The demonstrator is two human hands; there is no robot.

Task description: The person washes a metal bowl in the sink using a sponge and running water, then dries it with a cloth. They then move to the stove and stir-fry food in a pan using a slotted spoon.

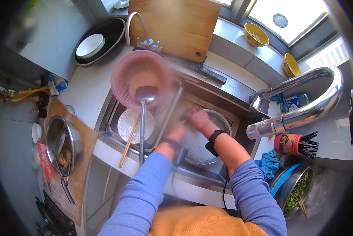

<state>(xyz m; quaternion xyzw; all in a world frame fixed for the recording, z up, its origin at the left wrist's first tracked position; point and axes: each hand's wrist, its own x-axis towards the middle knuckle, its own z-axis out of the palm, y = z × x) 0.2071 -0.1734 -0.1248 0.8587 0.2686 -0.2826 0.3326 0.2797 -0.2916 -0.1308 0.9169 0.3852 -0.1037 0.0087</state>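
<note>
My right hand, fingers curled, is over the left edge of a round metal pot in the right basin of the sink. Cloudy whitish liquid appears inside the pot. My left hand is blurred beside it, near the divider between the basins. A small greyish thing shows between the hands, too blurred to name, and I cannot tell which hand holds it. On the left side of the sink are a pink plastic basin, a metal wok turner, wooden chopsticks and a round speckled whitish piece.
A chrome faucet arches over the right side. Behind the sink lie a black-handled knife and a wooden cutting board. At right are a blue cloth and a bowl of chopped greens. A steel pot stands at left.
</note>
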